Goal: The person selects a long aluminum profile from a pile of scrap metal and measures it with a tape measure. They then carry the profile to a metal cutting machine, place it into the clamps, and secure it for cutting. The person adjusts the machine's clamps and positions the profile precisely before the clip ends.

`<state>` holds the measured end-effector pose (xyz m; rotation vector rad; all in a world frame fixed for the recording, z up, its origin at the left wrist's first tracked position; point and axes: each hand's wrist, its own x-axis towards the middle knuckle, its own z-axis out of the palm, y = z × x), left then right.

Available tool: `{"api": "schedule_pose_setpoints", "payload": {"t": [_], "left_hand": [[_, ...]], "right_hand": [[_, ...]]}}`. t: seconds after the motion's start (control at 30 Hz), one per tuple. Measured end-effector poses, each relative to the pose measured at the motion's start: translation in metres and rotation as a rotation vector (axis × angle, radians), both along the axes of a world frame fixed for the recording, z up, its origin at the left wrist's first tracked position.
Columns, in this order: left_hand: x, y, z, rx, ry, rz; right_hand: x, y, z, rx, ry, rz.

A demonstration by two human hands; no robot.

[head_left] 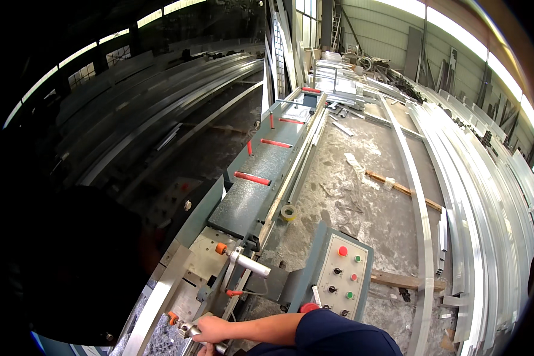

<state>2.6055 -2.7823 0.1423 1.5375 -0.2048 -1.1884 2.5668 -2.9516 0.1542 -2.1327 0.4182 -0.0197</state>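
Observation:
My right hand (213,328) comes in from the lower right in a dark blue sleeve. Its fingers are closed around the metal fitting of a clamp (187,329) at the near end of a cutting machine. An orange-tipped pad (172,318) on this clamp faces a silver metal profile (159,305) lying slantwise on the machine bed. A bit of skin, probably my left hand (206,350), shows at the lower edge just below; its fingers are mostly hidden. Farther up stands a second clamp cylinder (252,265) with an orange pad (221,248) and a red-tipped fitting (234,293).
A control panel (342,279) with red and green buttons stands right of the bed. The roller conveyor (252,204) runs ahead. A dark glossy panel (95,249) fills the left, reflecting the hall. Yellow tape (288,212) sits by the conveyor; long profiles (474,237) lie at right.

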Motion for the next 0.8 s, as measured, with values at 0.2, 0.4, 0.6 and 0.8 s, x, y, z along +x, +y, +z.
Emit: {"api": "schedule_pose_setpoints", "payload": {"t": [0.2,0.4,0.6,0.8], "left_hand": [[0.01,0.001,-0.013,-0.058,0.061,0.032],[0.0,-0.021,0.004,0.033,0.024,0.017],[-0.002,-0.031,0.009,0.129,-0.011,0.01],[-0.003,-0.032,0.021,0.2,-0.086,-0.017]], "right_hand": [[0.006,-0.004,-0.013,0.145,-0.008,-0.011],[-0.013,-0.017,-0.031,0.444,-0.2,-0.18],[-0.026,-0.056,-0.072,0.168,0.223,-0.239],[-0.014,-0.032,-0.106,1.116,0.351,-0.308]]}}
